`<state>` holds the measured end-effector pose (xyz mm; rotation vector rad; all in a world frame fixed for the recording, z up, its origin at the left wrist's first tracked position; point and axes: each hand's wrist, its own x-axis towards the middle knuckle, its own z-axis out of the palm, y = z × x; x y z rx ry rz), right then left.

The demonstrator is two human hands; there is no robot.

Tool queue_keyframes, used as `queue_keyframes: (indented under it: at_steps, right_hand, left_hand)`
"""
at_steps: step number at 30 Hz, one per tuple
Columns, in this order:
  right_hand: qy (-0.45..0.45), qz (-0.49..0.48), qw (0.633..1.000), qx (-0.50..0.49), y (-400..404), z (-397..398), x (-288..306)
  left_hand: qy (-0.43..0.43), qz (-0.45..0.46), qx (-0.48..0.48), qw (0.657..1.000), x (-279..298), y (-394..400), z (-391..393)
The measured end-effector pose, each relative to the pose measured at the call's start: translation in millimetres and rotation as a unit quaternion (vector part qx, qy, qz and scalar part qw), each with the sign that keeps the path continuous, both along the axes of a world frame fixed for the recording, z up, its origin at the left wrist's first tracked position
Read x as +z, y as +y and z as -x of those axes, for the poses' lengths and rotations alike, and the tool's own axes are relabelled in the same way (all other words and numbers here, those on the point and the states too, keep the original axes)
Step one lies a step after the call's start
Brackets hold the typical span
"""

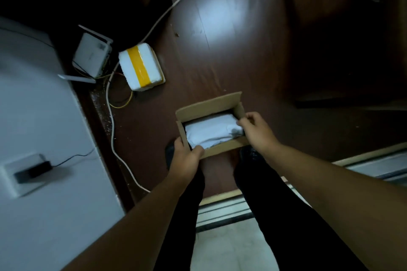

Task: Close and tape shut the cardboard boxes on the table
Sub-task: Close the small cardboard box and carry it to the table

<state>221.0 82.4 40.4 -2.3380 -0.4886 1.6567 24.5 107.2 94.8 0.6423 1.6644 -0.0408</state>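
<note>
Left hand [186,156] grips the near-left corner of the open box [211,105] (thumb on the near wall). Between the hands, a white bundle [209,132] fills the box. Right hand [256,132] pinches the bundle at its right end. Flaps stand open.

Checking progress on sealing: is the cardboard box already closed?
No, the cardboard box is open, its flaps up and a white bundle showing inside.

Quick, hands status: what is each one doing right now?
Left hand: grips the near left corner of the open cardboard box.
Right hand: pinches the white bundle inside the box.
</note>
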Motion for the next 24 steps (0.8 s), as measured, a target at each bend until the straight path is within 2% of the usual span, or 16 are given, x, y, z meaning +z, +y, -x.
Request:
queue_keyframes:
  at_steps: [4,8,12,16,20,24]
  right_hand:
    - [0.042,-0.034,0.998,0.012,-3.3,-11.2,97.8]
    - [0.092,-0.091,0.991,0.018,-7.0,-20.3,217.9]
    - [0.130,-0.157,0.977,0.066,-11.7,-31.5,327.3]
    - [0.154,-0.211,0.957,0.125,-18.8,-52.2,423.4]
    - [0.150,-0.271,0.936,0.164,-27.7,-66.1,496.0]
    - [0.048,-0.334,0.923,0.186,-31.3,-66.3,542.5]
  left_hand:
    - [-0.050,-0.081,-0.009,0.995,102.4,-14.4,2.2]
    - [-0.098,-0.147,-0.077,0.981,200.9,-17.0,3.2]
    - [-0.067,-0.125,-0.181,0.973,297.8,-9.7,8.8]
    - [-0.046,-0.188,-0.271,0.943,390.7,-1.5,19.6]
    - [-0.073,-0.271,-0.252,0.926,455.8,9.6,30.9]
    - [-0.094,-0.349,-0.181,0.915,510.4,17.3,27.0]
